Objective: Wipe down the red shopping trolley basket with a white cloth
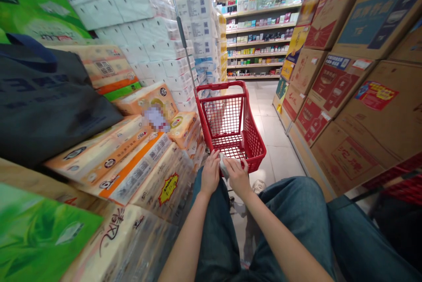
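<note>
A red plastic shopping basket (255,130) with lattice walls and a long handle pole stands on the floor just in front of my knees. My left hand (211,173) is closed over the near rim of the basket, its fingertips bent over the edge. Right beside it, a crumpled white wipe (224,166) lies against the same rim. My right hand (238,178) presses this wipe there, with fingers curled over the edge; part of the wipe is hidden under them. The inside of the basket shows its lattice floor.
Wrapped tissue packs (154,172) are piled close on the left, with a dark bag (49,106) on them. Stacked cardboard boxes (372,132) line the right side. A tiled aisle (272,117) leads to stocked shelves (257,42) at the back.
</note>
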`<state>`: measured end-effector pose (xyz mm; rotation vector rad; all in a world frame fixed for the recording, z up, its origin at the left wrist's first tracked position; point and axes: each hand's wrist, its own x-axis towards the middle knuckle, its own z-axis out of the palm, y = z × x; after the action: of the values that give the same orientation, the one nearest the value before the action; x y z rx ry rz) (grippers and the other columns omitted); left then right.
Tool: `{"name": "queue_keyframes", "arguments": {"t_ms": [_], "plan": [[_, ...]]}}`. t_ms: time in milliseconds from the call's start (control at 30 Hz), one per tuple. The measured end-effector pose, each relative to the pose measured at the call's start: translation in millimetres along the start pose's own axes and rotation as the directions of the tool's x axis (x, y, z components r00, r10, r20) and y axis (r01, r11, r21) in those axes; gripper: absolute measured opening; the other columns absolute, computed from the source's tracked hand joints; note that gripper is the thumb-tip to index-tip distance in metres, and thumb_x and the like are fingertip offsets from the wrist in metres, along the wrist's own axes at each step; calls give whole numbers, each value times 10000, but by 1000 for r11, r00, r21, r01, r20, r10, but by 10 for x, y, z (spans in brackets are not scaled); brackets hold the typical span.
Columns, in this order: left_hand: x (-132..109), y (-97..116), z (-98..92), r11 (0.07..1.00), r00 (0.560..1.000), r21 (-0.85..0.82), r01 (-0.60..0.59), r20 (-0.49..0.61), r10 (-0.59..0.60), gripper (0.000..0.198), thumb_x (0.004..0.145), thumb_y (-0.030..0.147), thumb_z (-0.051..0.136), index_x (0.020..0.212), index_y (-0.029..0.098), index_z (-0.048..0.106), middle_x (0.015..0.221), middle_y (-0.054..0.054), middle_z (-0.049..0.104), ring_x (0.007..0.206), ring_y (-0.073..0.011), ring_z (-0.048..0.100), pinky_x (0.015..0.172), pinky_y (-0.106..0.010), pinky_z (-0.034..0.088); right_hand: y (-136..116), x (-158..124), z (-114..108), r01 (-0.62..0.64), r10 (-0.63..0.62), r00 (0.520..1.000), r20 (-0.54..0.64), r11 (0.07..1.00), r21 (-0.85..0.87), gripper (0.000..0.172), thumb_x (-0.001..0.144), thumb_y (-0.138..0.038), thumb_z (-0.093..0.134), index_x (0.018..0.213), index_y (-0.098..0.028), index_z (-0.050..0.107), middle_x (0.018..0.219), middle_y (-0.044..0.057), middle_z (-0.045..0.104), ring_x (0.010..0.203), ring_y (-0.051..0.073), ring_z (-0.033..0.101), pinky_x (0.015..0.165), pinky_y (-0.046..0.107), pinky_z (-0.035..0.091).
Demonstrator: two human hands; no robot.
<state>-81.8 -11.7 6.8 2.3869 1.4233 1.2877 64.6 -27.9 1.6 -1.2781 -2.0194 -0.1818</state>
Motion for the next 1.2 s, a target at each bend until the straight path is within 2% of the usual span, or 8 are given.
{"name": "queue_keyframes", "arguments": {"t_ms": [100,267,400,700,800,1033,1100,1200], "plan": [[8,-14,-1,1000,1000,8,-10,-3,10,284,1016,206,299,1116,224,564,1463,-50,467,1436,-194,299,1168,-494,308,536,-87,-257,96,-95,995,37,995,-13,530,875,-74,418,1377,-237,469,1290,68,616,1243,194,502,1123,414,129],[19,-23,36,1000,1000,-29,-3,-13,3,280,1019,214,291,1106,227,558,1459,-48,469,1435,-200,301,1168,-509,304,1199,-215,-581,-6,3,999,-44,997,-79,492,896,-85,386,1333,-270,517,1295,63,622,1248,199,524,1109,433,110],[6,-9,75,997,998,-74,33,-52,-37,275,1020,213,285,1094,227,549,1469,-48,455,1442,-198,283,1175,-513,290,1020,-253,-480,-125,112,980,-164,990,-71,431,935,-114,372,1302,-268,538,1290,69,630,1249,203,529,1088,440,128],[-6,-19,50,998,999,-62,27,-31,-29,323,1023,218,269,1229,219,517,1469,-76,451,1441,-193,286,1164,-500,315,-115,-5,144,-56,56,989,-134,998,3,440,928,-119,423,1340,-247,511,1248,83,655,1183,206,550,1078,418,183],[5,-46,-5,999,1000,-34,-17,10,18,323,1019,209,283,1219,228,535,1461,-63,465,1437,-193,295,1166,-500,312,41,-7,52,36,-37,997,-71,999,-13,466,926,-118,426,1364,-265,489,1258,71,650,1193,203,543,1107,431,135],[29,-41,-19,1000,1000,-9,-22,11,22,284,1015,200,307,1129,224,567,1450,-51,481,1433,-193,303,1170,-501,306,1186,-154,-581,123,-123,992,7,986,-117,476,909,-95,384,1331,-269,518,1247,49,654,1218,181,548,1114,414,109],[28,-30,0,1000,1000,-21,-18,1,18,285,1014,193,303,1120,223,566,1452,-50,479,1434,-193,301,1172,-505,302,1303,-188,-634,72,-76,997,-26,989,-128,467,912,-96,371,1315,-269,530,1254,53,650,1237,180,540,1104,416,118],[19,-20,20,1000,1000,-30,-9,-12,9,284,1012,186,304,1121,223,564,1457,-50,473,1437,-193,294,1173,-507,300,1125,-211,-517,-118,100,984,-148,986,-118,433,922,-111,352,1285,-244,547,1285,78,628,1267,200,514,1089,442,139]]}}
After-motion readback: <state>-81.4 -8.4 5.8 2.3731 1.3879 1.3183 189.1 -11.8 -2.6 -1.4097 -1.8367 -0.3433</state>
